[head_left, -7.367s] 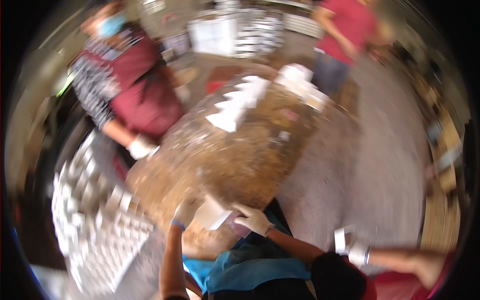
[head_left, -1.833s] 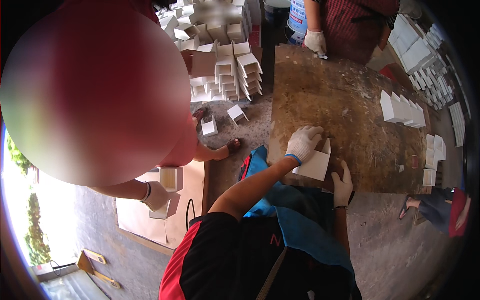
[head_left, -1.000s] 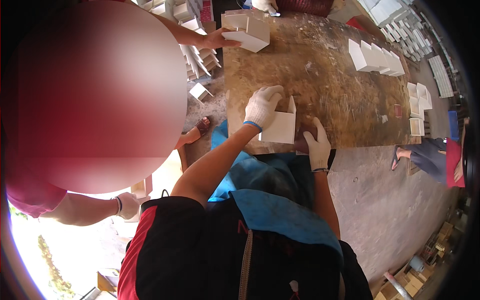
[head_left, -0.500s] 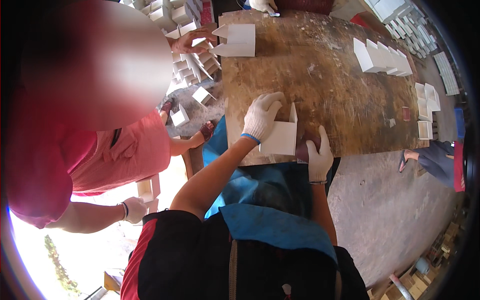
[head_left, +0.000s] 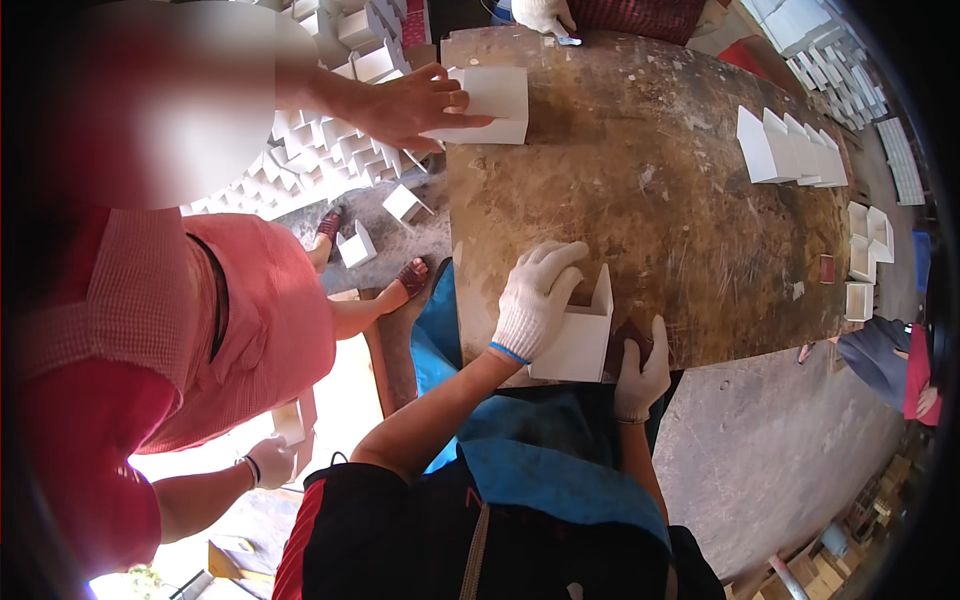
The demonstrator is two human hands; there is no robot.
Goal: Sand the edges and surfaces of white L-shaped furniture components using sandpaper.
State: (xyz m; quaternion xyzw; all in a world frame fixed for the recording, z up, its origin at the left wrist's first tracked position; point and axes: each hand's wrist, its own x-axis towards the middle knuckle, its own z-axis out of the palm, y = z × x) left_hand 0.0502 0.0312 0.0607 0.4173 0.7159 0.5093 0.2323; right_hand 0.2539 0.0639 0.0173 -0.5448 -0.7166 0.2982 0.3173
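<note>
At the table's near edge lies a white box-like piece (head_left: 572, 347) with a pointed end panel standing up on its right. My left hand (head_left: 540, 298), in a white knit glove with a blue cuff, grips it from the left, fingers curled over its far side. Against its right side my right hand (head_left: 642, 375), also gloved, holds a dark reddish-brown sanding pad (head_left: 628, 345), thumb and fingers around it. The fingers partly hide the pad.
A co-worker's bare hand (head_left: 425, 107) reaches over another white piece (head_left: 498, 105) at the table's far left. Pointed white pieces (head_left: 790, 152) stand in a row at right on the worn wooden table (head_left: 620, 220). Another gloved hand (head_left: 545, 14) is at the far edge.
The view has shifted, so the table sits lower in it. The co-worker's bare hand has moved further over the far-left white piece. My hands keep hold of the box-like piece and pad.
</note>
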